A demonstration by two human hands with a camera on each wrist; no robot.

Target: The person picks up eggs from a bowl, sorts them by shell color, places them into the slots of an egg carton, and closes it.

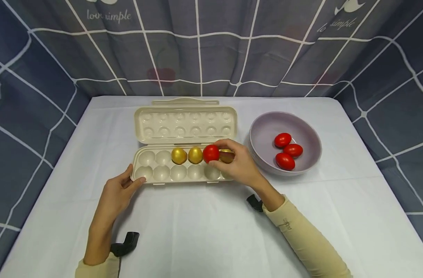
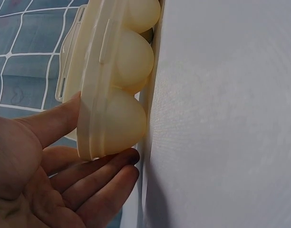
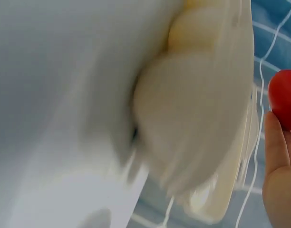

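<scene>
An open cream egg carton (image 1: pixel 155 163) lies with its lid (image 1: pixel 185 122) folded back. Its near left corner is gripped by my left hand (image 1: pixel 118 193), thumb on the rim and fingers against the outside of the end cup (image 2: pixel 119 121). Between thumb and fingertips of my right hand (image 1: pixel 240 162) is a red egg (image 1: pixel 211 153), held over the back row of cups; the right wrist view also shows this egg (image 3: pixel 284 97) at the fingertips. Gold eggs (image 1: pixel 179 156) sit in that back row, one of them partly covered by the right hand.
To the right of the carton stands a round mauve bowl (image 1: pixel 306 133) with three red eggs (image 1: pixel 285 161) in it. A white cloth (image 1: pixel 197 227) covers the table, and a grey checked curtain (image 1: pixel 218 58) hangs behind and along both sides.
</scene>
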